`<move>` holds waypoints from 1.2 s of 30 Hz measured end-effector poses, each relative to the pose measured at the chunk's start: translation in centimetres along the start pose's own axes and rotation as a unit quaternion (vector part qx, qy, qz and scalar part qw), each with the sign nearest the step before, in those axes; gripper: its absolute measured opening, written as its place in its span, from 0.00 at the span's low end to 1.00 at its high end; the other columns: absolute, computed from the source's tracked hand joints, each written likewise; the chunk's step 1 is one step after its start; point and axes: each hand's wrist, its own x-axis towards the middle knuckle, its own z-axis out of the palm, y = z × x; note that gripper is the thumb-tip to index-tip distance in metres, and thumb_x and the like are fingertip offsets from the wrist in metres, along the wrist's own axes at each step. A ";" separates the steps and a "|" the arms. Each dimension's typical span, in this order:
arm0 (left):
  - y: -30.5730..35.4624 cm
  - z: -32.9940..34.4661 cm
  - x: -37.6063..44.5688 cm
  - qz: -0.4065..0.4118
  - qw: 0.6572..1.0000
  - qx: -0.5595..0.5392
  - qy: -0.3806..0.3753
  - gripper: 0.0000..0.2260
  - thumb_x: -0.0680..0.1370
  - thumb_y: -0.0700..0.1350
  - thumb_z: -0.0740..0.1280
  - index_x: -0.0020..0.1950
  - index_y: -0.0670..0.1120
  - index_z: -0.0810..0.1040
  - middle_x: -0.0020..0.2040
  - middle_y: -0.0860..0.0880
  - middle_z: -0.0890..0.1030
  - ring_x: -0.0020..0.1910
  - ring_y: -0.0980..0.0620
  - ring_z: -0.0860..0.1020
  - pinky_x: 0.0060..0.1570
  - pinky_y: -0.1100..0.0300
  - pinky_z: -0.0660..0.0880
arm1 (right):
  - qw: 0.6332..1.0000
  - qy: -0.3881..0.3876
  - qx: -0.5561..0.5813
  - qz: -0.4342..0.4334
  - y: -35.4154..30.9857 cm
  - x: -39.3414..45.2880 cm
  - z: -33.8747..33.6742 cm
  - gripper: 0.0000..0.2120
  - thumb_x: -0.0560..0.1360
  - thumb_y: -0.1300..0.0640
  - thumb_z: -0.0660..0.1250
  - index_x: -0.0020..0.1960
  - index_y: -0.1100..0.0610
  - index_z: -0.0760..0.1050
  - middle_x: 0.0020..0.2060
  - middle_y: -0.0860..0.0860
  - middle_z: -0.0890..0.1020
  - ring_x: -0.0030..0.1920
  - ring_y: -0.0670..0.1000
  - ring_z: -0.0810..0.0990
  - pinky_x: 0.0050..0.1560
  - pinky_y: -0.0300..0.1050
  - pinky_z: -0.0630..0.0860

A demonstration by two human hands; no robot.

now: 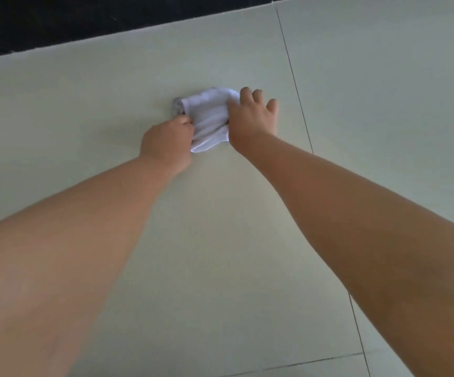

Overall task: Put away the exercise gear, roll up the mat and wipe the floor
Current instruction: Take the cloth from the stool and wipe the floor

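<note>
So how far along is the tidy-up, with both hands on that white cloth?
No gear or mat shows on the tiled floor, so those steps may be done, though only this patch is visible. Wiping is in hand: the left hand pinches the white cloth, the right hand presses it flat. How much floor remains is unclear.

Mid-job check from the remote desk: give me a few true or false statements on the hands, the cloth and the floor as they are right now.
1. Both hands are on the white cloth. True: the left hand pinches its near-left edge and the right hand lies on its right side.
2. The cloth is draped over a rolled mat. False: it lies directly on the tiled floor; no mat is in view.
3. The right hand is clenched in a fist. False: its fingers are spread flat.
4. A dark grout line runs to the right of the cloth. True.
5. The cloth is dark blue. False: it is white, with a small grey patch at its far-left end.
</note>
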 end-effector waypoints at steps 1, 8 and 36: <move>-1.2 0.0 -0.3 -0.021 1.000 0.001 0.000 0.12 0.77 0.36 0.61 0.59 0.37 0.76 0.66 0.43 0.73 0.59 0.38 0.77 0.54 0.45 0.75 | 1.000 0.001 0.013 -0.014 -1.4 0.0 0.3 0.21 0.75 0.63 0.58 0.68 0.56 0.67 0.67 0.53 0.65 0.68 0.55 0.62 0.65 0.51 0.60; -1.2 1.5 -3.9 0.087 0.995 -0.014 0.040 0.09 0.60 0.29 0.74 0.38 0.34 0.80 0.45 0.36 0.83 0.33 0.37 0.82 0.26 0.49 0.79 | 0.990 0.109 0.000 -0.092 1.8 -4.7 3.1 0.14 0.57 0.68 0.68 0.42 0.59 0.79 0.42 0.56 0.79 0.46 0.58 0.78 0.54 0.54 0.66; -4.2 3.0 -21.6 -0.085 0.979 0.062 -0.174 0.05 0.58 0.35 0.74 0.31 0.38 0.82 0.37 0.39 0.81 0.33 0.41 0.82 0.29 0.59 0.77 | 0.939 -0.157 0.006 -0.307 -10.7 -14.8 3.2 0.20 0.77 0.64 0.56 0.69 0.60 0.66 0.67 0.54 0.66 0.70 0.56 0.60 0.73 0.59 0.50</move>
